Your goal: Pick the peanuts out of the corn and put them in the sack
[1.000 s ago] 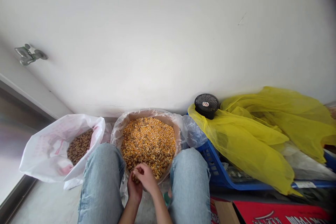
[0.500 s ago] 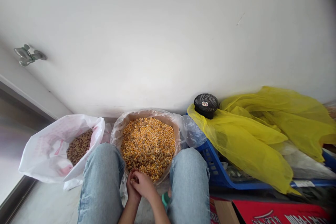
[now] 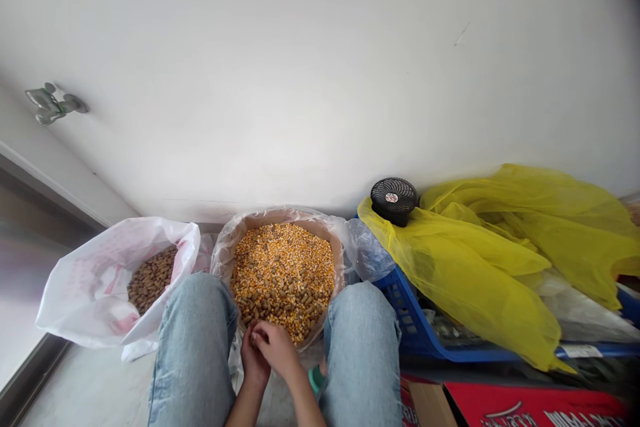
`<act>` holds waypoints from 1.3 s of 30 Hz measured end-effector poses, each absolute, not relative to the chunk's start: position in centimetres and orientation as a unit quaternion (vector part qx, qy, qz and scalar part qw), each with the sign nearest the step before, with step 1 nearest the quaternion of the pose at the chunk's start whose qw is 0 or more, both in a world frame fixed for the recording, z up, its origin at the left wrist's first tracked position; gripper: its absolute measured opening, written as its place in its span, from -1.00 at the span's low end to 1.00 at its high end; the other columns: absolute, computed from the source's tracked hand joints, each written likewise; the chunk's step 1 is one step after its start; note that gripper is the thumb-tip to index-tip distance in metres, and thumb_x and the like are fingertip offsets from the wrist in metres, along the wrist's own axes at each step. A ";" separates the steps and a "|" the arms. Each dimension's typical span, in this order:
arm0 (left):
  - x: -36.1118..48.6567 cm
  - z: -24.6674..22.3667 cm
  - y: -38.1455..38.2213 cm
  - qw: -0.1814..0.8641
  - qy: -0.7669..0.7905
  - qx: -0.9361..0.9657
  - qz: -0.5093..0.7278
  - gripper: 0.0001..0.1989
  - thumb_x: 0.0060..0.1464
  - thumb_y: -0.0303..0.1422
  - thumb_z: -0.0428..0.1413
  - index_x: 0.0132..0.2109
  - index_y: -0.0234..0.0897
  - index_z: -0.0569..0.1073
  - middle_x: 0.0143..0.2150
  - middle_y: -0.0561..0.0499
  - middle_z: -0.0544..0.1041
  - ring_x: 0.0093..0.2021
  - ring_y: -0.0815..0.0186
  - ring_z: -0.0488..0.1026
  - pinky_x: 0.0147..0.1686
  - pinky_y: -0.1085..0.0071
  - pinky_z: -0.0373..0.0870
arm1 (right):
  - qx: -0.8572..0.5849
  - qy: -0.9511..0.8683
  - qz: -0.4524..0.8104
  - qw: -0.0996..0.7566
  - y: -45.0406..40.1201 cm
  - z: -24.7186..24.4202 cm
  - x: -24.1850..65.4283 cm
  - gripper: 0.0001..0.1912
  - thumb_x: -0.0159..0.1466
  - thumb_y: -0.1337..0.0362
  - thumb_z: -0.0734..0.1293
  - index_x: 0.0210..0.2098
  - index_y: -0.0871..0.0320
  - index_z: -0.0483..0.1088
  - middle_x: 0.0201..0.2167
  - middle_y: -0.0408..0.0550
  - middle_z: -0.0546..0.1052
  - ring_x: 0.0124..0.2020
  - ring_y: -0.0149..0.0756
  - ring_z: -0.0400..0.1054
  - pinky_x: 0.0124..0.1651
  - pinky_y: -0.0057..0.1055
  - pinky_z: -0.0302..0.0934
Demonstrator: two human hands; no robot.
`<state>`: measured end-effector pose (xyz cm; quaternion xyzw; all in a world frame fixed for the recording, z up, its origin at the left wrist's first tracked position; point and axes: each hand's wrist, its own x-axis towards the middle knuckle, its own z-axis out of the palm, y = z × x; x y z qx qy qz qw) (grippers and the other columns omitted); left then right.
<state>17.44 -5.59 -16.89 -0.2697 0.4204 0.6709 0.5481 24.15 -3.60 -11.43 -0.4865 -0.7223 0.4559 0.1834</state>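
Between my knees stands a bag (image 3: 227, 240) lined with clear plastic, full of yellow corn kernels (image 3: 285, 250). Brown oblong pieces (image 3: 280, 305) lie over the kernels, thickest at the near side. My left hand (image 3: 254, 361) and my right hand (image 3: 278, 349) meet at the bag's near rim, fingertips together. Both have their fingers curled closed. Whatever is in them is hidden or too small to name. To the left, a white plastic bag (image 3: 75, 280) lies open with similar brown pieces (image 3: 153, 279) inside.
At the right, yellow mesh cloth (image 3: 480, 267) drapes over a blue basket (image 3: 405, 313), with a small black fan (image 3: 393, 200) on top. A red carton (image 3: 540, 403) sits in front. Behind is a white wall (image 3: 300, 80) with a metal valve (image 3: 57, 105) at left.
My right hand's fingers have shifted slightly against my left hand. Both hands stay at the bag's near rim. The view has moved very little.
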 end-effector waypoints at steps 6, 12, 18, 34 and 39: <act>17.6 -16.9 -5.8 0.516 0.435 -0.276 0.684 -0.87 -0.13 -0.58 -0.03 -0.40 -0.34 0.36 -0.50 0.03 0.42 -0.50 0.41 0.40 -0.43 0.46 0.35 | -0.686 -0.649 0.268 0.189 -1.9 -13.3 26.5 -0.72 0.16 0.33 0.05 -0.25 0.14 0.34 -0.27 -0.02 0.41 -0.20 -0.29 0.25 -0.15 -0.43 0.07; 17.5 -16.6 -5.7 0.514 0.433 -0.279 0.686 -0.84 -0.07 -0.57 -0.07 -0.43 -0.32 0.38 -0.50 0.05 0.42 -0.48 0.40 0.40 -0.42 0.43 0.37 | -0.745 -0.634 0.209 0.012 -3.4 -16.5 26.8 -0.67 0.06 0.50 0.08 -0.31 0.23 0.41 -0.26 0.15 0.39 -0.15 -0.07 0.22 -0.15 -0.24 0.05; 17.6 -16.3 -5.7 0.516 0.435 -0.273 0.686 -0.81 -0.05 -0.57 -0.10 -0.43 -0.33 0.38 -0.50 0.03 0.42 -0.47 0.41 0.39 -0.42 0.45 0.36 | -0.730 -0.643 0.231 -0.003 -3.8 -17.7 26.1 -0.63 0.07 0.51 0.06 -0.24 0.19 0.38 -0.25 0.11 0.40 -0.17 -0.06 0.24 -0.22 -0.23 0.10; 17.6 -16.3 -5.8 0.519 0.437 -0.270 0.683 -0.84 -0.09 -0.58 -0.08 -0.42 -0.32 0.37 -0.48 0.05 0.40 -0.48 0.41 0.39 -0.44 0.45 0.36 | -0.665 -0.650 0.359 0.079 -4.0 -18.5 25.4 -0.67 0.02 0.53 0.06 -0.39 0.16 0.37 -0.43 -0.03 0.47 -0.37 -0.28 0.34 -0.34 -0.46 0.13; 17.7 -16.2 -5.8 0.515 0.437 -0.267 0.687 -0.84 -0.07 -0.57 -0.10 -0.41 -0.33 0.36 -0.49 0.03 0.41 -0.49 0.40 0.39 -0.44 0.44 0.36 | -0.662 -0.651 0.344 0.141 -3.5 -18.2 25.4 -0.66 0.03 0.45 0.10 -0.23 0.15 0.33 -0.22 -0.02 0.40 -0.15 -0.28 0.25 -0.11 -0.43 0.07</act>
